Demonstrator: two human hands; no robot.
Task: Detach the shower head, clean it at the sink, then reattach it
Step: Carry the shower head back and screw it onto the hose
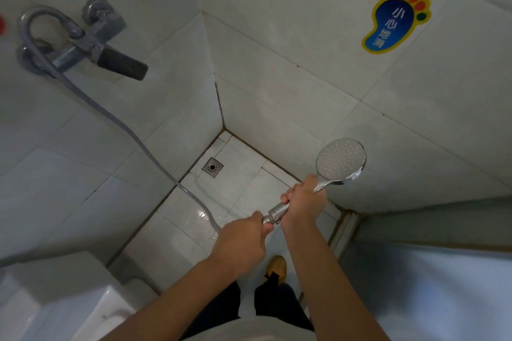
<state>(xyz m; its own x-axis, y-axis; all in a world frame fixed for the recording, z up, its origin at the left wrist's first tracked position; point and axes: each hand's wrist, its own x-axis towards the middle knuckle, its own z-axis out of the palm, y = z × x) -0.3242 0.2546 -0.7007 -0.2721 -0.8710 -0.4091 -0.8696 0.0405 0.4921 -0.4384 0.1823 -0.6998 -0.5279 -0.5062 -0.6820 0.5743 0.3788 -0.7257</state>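
Shower head (pixel 340 161): chrome handheld type, round flat spray face with a grid of small nozzles, face turned up toward the camera, held in the air over the tiled floor corner. Handle runs down-left to a chrome connector nut (pixel 278 211). Hose (pixel 116 119): grey flexible, joined at the nut, curving up-left along the wall to the chrome mixer valve (pixel 83 41).

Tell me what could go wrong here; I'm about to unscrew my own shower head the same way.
The floor below looks wet, so footing may slip. Once the nut lets go, the hose in the left hand may drip or swing away. The shower head, held by the right hand, could knock the nearby wall.
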